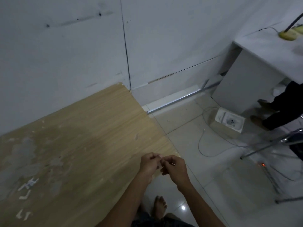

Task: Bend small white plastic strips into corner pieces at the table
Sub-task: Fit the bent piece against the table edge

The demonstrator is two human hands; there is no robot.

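Observation:
My left hand (150, 164) and my right hand (175, 169) meet over the right front corner of the wooden table (91, 131). Their fingertips pinch a small white plastic strip (161, 156) between them; only a sliver of it shows. Several white strip pieces (28, 184) lie on the table at the far left, with more curved ones (23, 214) nearer the front edge. Tiny white scraps are scattered across the tabletop.
A white wall stands behind the table. To the right is tiled floor with a white cable (206, 145), a white box (229, 119), a power strip with a red light (263, 164), a white cabinet (246, 82) and another person's legs (278, 110). My bare foot (159, 205) is below.

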